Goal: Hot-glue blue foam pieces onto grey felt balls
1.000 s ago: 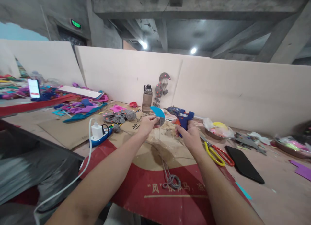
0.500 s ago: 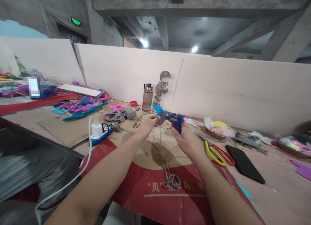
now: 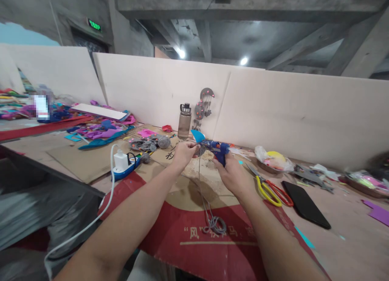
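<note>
My right hand (image 3: 230, 170) is wrapped round the handle of a blue glue gun (image 3: 219, 148), its nozzle pointing left. Between the fingers of my left hand (image 3: 185, 155) is a small grey felt piece (image 3: 200, 150), close against the gun's nozzle. A grey cord (image 3: 199, 167) hangs down from that piece, and its loose end lies in a coil (image 3: 215, 225) on the red and tan cardboard (image 3: 231, 252). Just behind the nozzle a bright blue pointed shape (image 3: 197, 136) sticks up. Whether glue is coming out is too small to see.
Scissors (image 3: 269, 190) with yellow and red handles and a black phone (image 3: 306, 204) lie right. A bottle (image 3: 184, 122) stands behind my hands. To the left are a power strip (image 3: 126, 169) with a white cable, grey yarn pieces (image 3: 148, 143) and felt scraps (image 3: 103, 129).
Both hands stay almost in place, with the glue gun still at the grey piece. The hanging cord has shifted very slightly left.
</note>
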`<state>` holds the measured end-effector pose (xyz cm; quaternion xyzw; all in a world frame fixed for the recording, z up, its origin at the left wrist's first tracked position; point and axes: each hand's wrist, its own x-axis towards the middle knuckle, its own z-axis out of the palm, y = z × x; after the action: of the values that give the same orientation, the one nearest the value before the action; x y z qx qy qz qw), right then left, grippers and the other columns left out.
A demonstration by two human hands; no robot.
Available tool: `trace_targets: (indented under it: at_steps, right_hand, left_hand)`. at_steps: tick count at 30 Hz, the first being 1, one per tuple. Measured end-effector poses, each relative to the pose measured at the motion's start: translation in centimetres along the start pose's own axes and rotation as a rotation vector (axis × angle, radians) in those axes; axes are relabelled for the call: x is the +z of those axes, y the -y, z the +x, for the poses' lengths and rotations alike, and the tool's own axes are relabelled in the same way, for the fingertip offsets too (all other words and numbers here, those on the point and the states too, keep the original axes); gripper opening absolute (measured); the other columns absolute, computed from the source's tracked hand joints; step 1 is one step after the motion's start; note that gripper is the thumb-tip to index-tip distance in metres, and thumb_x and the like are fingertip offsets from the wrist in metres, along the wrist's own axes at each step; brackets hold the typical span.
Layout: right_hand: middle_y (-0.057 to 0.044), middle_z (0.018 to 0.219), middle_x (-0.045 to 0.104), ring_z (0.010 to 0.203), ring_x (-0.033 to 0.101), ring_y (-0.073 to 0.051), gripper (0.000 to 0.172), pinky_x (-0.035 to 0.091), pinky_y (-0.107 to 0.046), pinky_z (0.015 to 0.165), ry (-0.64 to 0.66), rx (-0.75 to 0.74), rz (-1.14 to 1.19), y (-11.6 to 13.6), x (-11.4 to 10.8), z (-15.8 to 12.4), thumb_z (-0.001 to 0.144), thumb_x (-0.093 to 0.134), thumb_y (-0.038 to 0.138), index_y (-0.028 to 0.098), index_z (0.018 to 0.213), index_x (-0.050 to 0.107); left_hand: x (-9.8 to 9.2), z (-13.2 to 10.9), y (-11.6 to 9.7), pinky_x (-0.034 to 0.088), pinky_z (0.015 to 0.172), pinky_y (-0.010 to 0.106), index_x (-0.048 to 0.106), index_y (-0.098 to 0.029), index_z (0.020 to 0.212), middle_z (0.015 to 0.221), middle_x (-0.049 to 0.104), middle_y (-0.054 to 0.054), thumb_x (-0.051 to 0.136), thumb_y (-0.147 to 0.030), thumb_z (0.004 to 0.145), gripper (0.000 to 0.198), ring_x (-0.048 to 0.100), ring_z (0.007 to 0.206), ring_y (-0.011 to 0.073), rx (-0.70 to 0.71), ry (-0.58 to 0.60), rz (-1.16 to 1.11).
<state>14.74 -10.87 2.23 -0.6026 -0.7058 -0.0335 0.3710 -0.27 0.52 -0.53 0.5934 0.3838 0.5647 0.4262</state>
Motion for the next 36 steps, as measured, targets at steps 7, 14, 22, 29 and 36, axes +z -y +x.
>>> trace_targets:
  at_steps: [7, 14, 22, 29, 36]
  right_hand:
    - [-0.013, 0.096, 0.066, 0.085, 0.061, -0.024, 0.032, 0.041, -0.030, 0.072, 0.005, 0.006, -0.024, 0.31, -0.13, -0.11, 0.086, 0.045, 0.029, 0.014, 0.113, 0.053]
    - [-0.014, 0.100, 0.065, 0.092, 0.060, -0.024, 0.035, 0.041, -0.029, 0.075, 0.026, 0.014, -0.008, 0.15, -0.13, 0.00, 0.087, 0.043, 0.029, 0.013, 0.117, 0.051]
    - [-0.014, 0.100, 0.066, 0.089, 0.061, -0.023, 0.033, 0.041, -0.030, 0.075, 0.027, 0.028, -0.009, 0.22, -0.11, -0.07, 0.087, 0.045, 0.029, 0.013, 0.114, 0.053]
    - [-0.014, 0.102, 0.066, 0.093, 0.060, -0.023, 0.033, 0.042, -0.030, 0.078, 0.025, 0.025, 0.000, 0.32, -0.33, -0.13, 0.086, 0.044, 0.027, 0.013, 0.115, 0.052]
    - [-0.016, 0.107, 0.063, 0.098, 0.059, -0.025, 0.038, 0.042, -0.034, 0.084, 0.026, 0.040, 0.002, 0.03, -0.14, -0.06, 0.087, 0.042, 0.030, 0.012, 0.119, 0.049]
  left_hand:
    - [0.07, 0.09, 0.01, 0.051, 0.049, 0.023, 0.071, -0.016, 0.065, 0.058, 0.060, -0.001, 0.069, -0.027, 0.067, 0.012, 0.052, 0.052, 0.0099, -0.037, -0.017, -0.027]
    - [0.03, 0.16, 0.29, 0.051, 0.050, 0.022, 0.070, -0.015, 0.065, 0.061, 0.061, -0.001, 0.068, -0.030, 0.067, 0.015, 0.053, 0.053, 0.0098, -0.018, -0.015, -0.013]
    - [0.09, 0.22, 0.31, 0.052, 0.049, 0.022, 0.070, -0.015, 0.066, 0.060, 0.060, -0.001, 0.067, -0.030, 0.068, 0.015, 0.052, 0.051, 0.0091, -0.006, -0.006, 0.012]
    - [-0.07, 0.27, 0.27, 0.052, 0.052, 0.022, 0.071, -0.014, 0.072, 0.069, 0.065, 0.002, 0.067, -0.031, 0.068, 0.018, 0.058, 0.059, 0.0110, -0.004, -0.008, -0.036]
    - [-0.39, 0.20, 0.03, 0.052, 0.054, 0.022, 0.070, -0.014, 0.071, 0.070, 0.066, 0.002, 0.065, -0.030, 0.070, 0.017, 0.058, 0.060, 0.0111, 0.023, -0.014, -0.016]
